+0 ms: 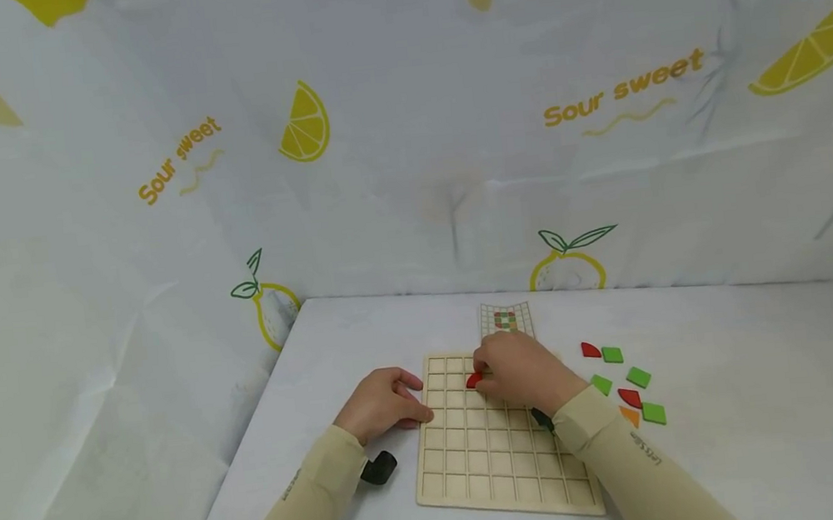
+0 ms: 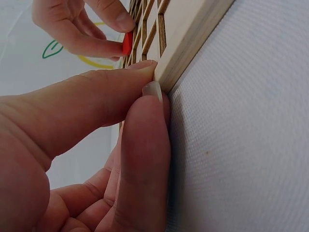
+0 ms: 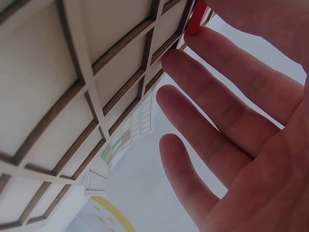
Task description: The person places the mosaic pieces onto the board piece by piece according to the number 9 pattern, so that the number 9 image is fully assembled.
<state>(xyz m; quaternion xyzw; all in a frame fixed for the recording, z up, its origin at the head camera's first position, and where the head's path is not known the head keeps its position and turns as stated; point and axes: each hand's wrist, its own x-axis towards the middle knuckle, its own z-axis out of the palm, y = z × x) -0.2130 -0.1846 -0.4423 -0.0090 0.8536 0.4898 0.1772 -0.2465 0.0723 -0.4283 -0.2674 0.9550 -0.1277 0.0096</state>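
A wooden grid board (image 1: 481, 463) with raised dividers lies on the table. At its left edge my left hand (image 1: 385, 401) holds the rim between thumb and finger, seen close up in the left wrist view. My right hand (image 1: 525, 367) reaches over the upper part of the board. Between its thumb and index finger it pinches a red piece (image 1: 473, 380), whose edge also shows in the left wrist view. In the right wrist view the other fingers (image 3: 217, 101) extend beside the board. Part of the board is hidden under the right hand and forearm.
A printed pattern card (image 1: 505, 314) stands behind the board, partly covered by the right hand. To the right lie several loose pieces: green squares (image 1: 611, 354), a red piece (image 1: 591, 349) and an orange piece (image 1: 630, 415). A patterned cloth backdrop (image 1: 408, 169) rises behind the table.
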